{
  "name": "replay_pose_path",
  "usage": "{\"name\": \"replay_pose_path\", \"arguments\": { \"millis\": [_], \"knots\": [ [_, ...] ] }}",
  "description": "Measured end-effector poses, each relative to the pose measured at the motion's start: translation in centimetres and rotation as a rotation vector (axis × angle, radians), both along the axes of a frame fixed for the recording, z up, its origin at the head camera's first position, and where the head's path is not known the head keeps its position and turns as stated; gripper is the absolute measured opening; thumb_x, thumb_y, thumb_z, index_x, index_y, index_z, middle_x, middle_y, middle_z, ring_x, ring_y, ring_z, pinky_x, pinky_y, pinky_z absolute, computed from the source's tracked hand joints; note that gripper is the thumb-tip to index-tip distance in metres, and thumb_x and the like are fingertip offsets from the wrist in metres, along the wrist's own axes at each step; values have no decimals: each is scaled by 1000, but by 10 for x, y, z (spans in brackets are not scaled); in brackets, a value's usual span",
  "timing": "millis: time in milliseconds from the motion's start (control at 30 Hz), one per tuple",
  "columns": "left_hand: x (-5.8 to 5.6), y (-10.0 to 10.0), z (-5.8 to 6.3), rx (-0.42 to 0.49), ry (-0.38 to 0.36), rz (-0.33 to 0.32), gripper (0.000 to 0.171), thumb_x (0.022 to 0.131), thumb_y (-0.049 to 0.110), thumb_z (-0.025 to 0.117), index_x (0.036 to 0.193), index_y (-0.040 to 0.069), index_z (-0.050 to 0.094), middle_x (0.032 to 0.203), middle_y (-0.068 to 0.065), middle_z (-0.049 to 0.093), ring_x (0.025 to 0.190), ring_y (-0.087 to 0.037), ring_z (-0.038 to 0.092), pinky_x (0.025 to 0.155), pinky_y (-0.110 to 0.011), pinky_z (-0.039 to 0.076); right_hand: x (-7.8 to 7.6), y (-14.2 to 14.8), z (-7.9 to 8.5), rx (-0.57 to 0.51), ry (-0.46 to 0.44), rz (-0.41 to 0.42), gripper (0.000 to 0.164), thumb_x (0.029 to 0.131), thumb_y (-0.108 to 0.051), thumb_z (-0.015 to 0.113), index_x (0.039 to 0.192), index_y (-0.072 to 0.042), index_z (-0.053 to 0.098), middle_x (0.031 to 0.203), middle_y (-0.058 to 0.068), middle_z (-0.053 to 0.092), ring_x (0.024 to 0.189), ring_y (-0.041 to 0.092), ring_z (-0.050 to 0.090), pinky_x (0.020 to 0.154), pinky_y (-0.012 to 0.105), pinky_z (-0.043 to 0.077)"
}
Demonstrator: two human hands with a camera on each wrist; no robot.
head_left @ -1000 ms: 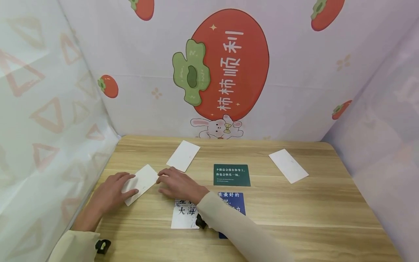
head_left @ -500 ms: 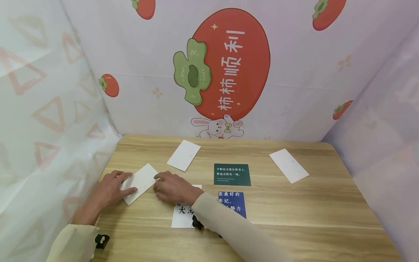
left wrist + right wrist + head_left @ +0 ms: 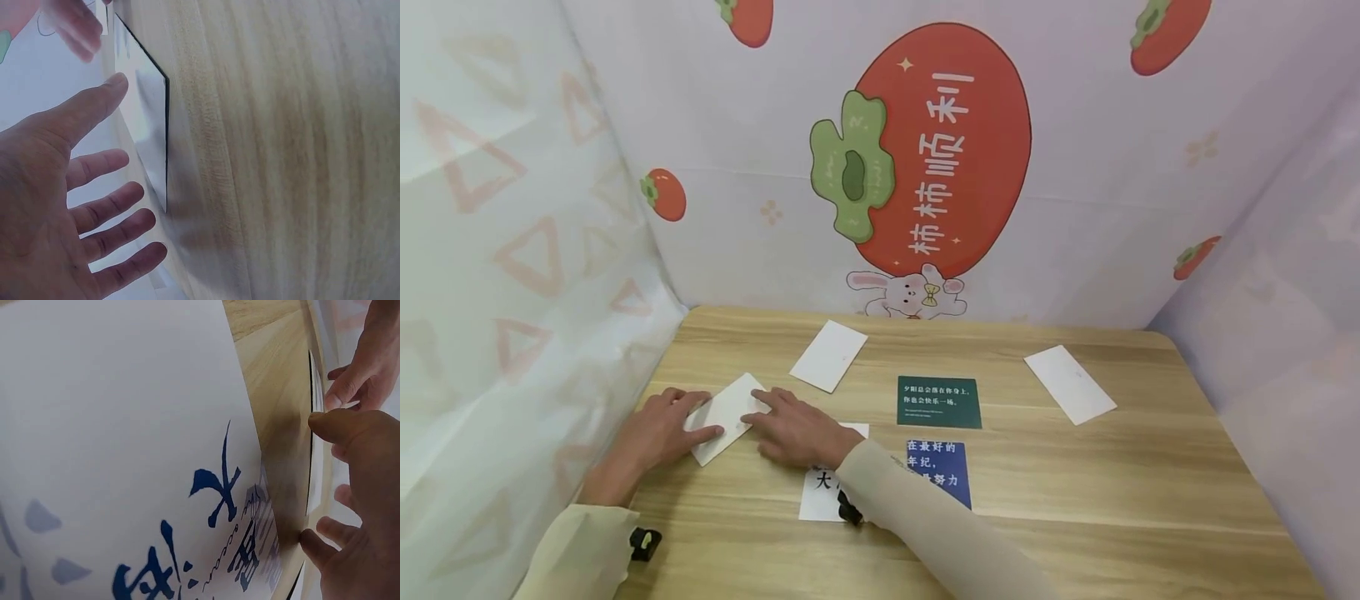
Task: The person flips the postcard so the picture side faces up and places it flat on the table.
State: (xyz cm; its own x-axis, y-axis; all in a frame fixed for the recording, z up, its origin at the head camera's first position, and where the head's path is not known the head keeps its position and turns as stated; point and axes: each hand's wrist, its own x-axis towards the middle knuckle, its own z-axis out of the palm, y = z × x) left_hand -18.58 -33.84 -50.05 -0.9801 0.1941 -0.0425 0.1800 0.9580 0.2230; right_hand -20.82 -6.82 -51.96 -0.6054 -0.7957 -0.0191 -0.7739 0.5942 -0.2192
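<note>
A blank white card (image 3: 724, 421) lies flat and slanted at the left of the wooden table. My left hand (image 3: 658, 437) is at its left side, thumb and fingertips over the edge. In the left wrist view the left hand's fingers (image 3: 119, 234) are spread and fairly straight beside the card (image 3: 147, 112). My right hand (image 3: 797, 429) reaches to the card's right edge with extended fingers. The right wrist view shows its thumb (image 3: 334, 425) at the card's edge. Under the right forearm, partly covered, lies a white card with dark Chinese characters (image 3: 820, 500).
Another blank white card (image 3: 829, 356) lies further back, and one more (image 3: 1070, 384) at the right. A green card with text (image 3: 938, 402) is near the middle, with a blue card (image 3: 951, 471) in front, partly under the right sleeve. Printed cloth walls (image 3: 737, 250) enclose the table.
The right hand has shifted slightly left, and its fingers now reach over the slanted card's right edge. The left hand stays at the card's left side. The head view has shifted a little.
</note>
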Motion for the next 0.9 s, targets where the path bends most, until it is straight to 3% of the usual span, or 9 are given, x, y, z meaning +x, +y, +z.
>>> {"name": "replay_pose_path", "arguments": {
  "millis": [300,600,900],
  "knots": [
    [1,1,-2,-4,-48,28,86,92,62,80,148,0,61,131,-34,61,118,-54,60,85,-69,55,5,2,-7,139,48,31,57,115,-57,42,168,-36,43,182,6,26,166,30,31,134,34,29],
    [-2,4,1,-1,-91,88,88,91,61,82,139,-9,59,127,-37,61,116,-55,58,85,-67,54,11,2,-9,152,81,7,58,115,-56,41,170,-37,38,182,4,26,167,30,28,135,37,26],
    [-5,4,0,88,-126,150,82,87,56,87,126,-12,62,121,-38,61,108,-51,60,84,-60,52,15,1,-8,160,96,-4,57,116,-55,42,169,-36,40,180,4,29,166,29,31,134,38,29]
  ]
}}
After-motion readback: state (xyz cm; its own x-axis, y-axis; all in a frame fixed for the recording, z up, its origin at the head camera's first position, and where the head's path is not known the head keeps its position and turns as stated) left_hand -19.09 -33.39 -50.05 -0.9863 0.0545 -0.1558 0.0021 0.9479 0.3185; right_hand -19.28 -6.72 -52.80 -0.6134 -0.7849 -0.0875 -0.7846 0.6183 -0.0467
